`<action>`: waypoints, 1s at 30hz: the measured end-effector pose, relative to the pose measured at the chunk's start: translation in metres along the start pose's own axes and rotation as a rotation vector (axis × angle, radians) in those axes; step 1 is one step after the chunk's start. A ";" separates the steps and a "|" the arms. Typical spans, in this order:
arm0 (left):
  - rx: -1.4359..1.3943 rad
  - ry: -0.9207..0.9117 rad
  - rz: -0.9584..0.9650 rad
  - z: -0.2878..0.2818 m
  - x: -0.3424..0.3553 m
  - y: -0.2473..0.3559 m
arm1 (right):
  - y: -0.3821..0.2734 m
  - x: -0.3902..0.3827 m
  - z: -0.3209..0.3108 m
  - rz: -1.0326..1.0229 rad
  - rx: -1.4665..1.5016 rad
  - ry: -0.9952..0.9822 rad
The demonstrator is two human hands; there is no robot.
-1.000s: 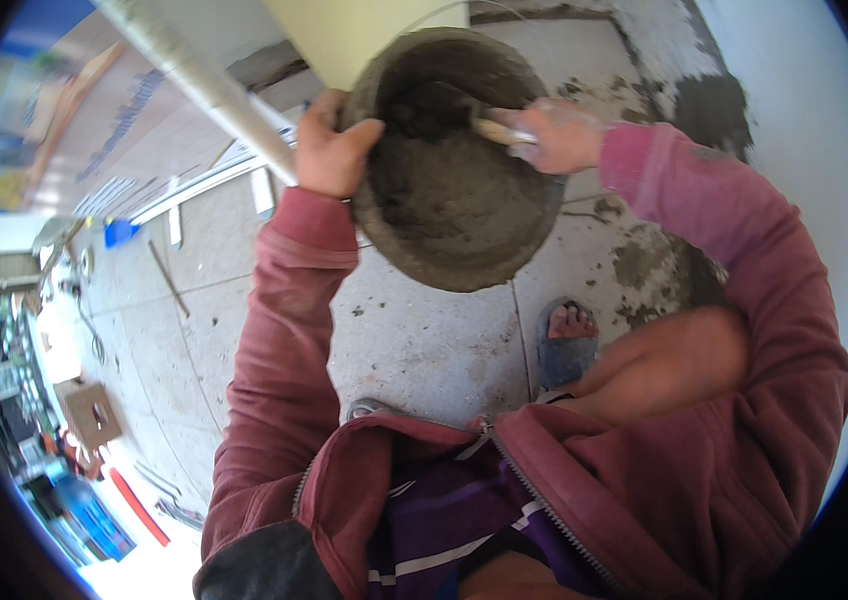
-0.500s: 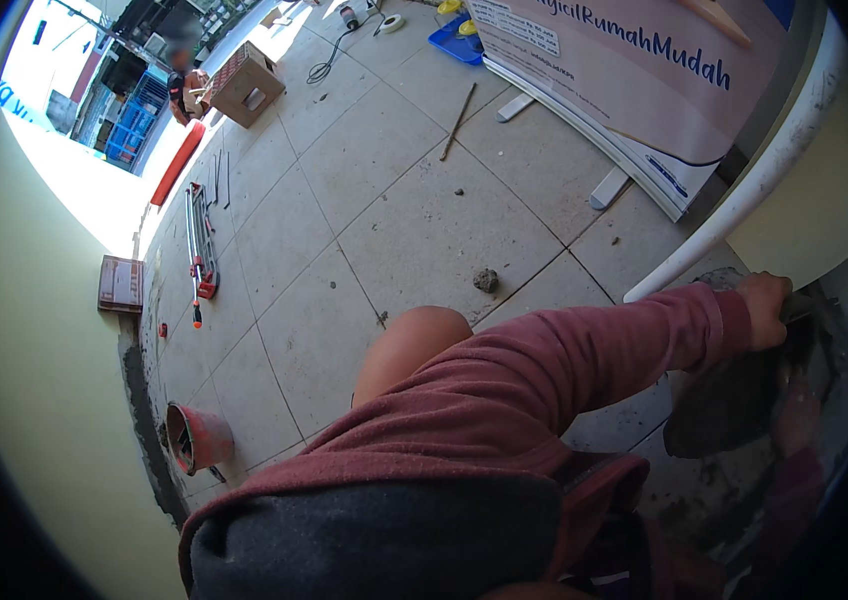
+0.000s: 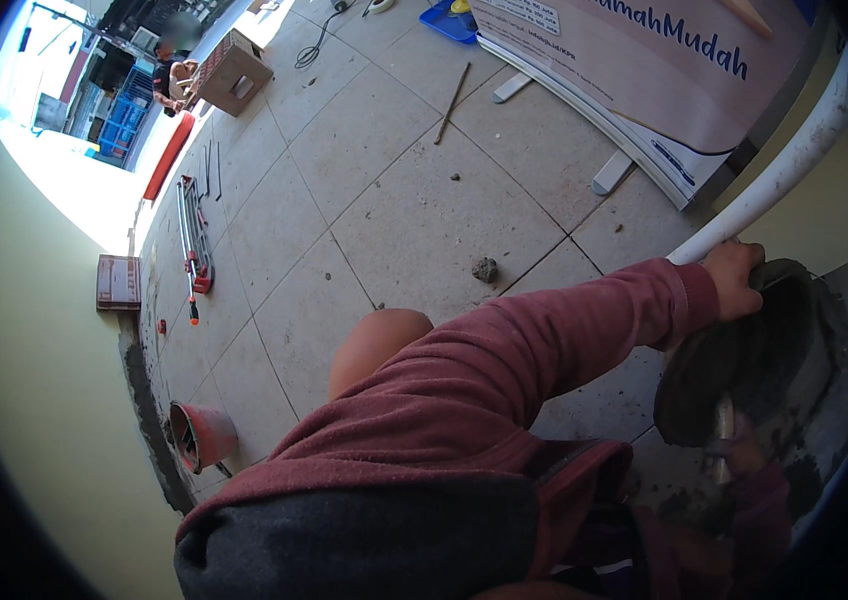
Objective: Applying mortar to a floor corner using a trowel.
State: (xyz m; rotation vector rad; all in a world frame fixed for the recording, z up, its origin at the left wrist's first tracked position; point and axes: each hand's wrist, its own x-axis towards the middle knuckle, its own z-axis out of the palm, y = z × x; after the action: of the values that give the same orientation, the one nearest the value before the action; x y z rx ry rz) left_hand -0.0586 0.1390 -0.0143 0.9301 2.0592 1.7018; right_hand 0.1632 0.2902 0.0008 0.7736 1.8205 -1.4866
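My left arm reaches across to the right in a maroon sleeve. My left hand [image 3: 734, 282] is closed on the rim of a dark bucket [image 3: 689, 400], which is tilted so its mouth faces me. In the shade below, my right hand [image 3: 742, 452] grips a hand tool with a pale handle [image 3: 724, 415] at the bucket's mouth. The tool's working end is lost in the dark, so its kind is unclear. What the bucket contains is too dark to make out. Grey wet smears lie around it.
A white pipe [image 3: 779, 190] slants down beside my left hand, near a standing banner [image 3: 634, 80]. A mortar lump [image 3: 485, 269] lies on the tiles. To the left are a red bucket [image 3: 206, 437], a tile cutter [image 3: 194, 235] and a carton [image 3: 120, 283]. Another person [image 3: 172, 80] sits far off.
My left hand has moved slightly up and left, tilting the bucket so more of its inside shows. My right hand has come down and left, with the pale handle now visible.
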 end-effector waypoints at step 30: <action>-0.138 -0.160 -0.022 0.043 0.022 0.029 | 0.023 -0.062 -0.017 -0.063 -0.916 0.361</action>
State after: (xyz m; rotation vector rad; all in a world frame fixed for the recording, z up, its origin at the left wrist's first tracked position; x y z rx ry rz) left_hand -0.0410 0.1883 0.0066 0.9620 1.8192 1.6768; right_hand 0.2172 0.3084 0.0389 0.5183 2.4861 -0.4100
